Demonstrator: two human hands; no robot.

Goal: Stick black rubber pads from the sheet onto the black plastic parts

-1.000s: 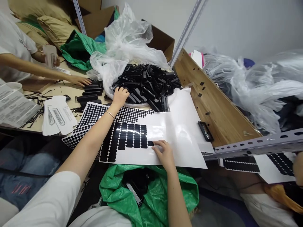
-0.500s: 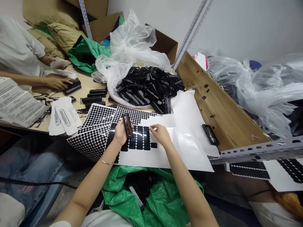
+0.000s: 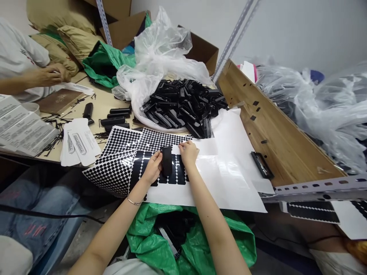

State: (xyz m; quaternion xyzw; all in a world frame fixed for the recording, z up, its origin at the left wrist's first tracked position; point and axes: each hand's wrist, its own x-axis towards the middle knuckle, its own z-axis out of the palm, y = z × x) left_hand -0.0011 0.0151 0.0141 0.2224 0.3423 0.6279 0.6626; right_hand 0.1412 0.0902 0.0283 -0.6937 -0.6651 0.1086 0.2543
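My left hand (image 3: pixel 153 168) grips a black plastic case (image 3: pixel 166 163) by its left side, with a smooth dark face towards me. Just right of the case, my right hand (image 3: pixel 189 154) is closed with thumb and forefinger together at the sticker sheet. Anything between those fingertips is too small to make out. Under both hands lies a sheet of black rounded stickers (image 3: pixel 180 173) on white backing paper (image 3: pixel 229 183). Sheets of black dot stickers (image 3: pixel 122 139) spread out to the left.
Behind the sheets is a heap of black cases (image 3: pixel 183 103) in a clear plastic bag (image 3: pixel 163 57). A wooden board (image 3: pixel 275 145) slants along the right, with one case (image 3: pixel 262 165) beside it. A green sack (image 3: pixel 200 244) hangs below. A co-worker's hands (image 3: pixel 54 74) are far left.
My left hand has turned the case over and shifted it right. My right hand has moved up beside it. The co-worker's hand has left a black case and risen.
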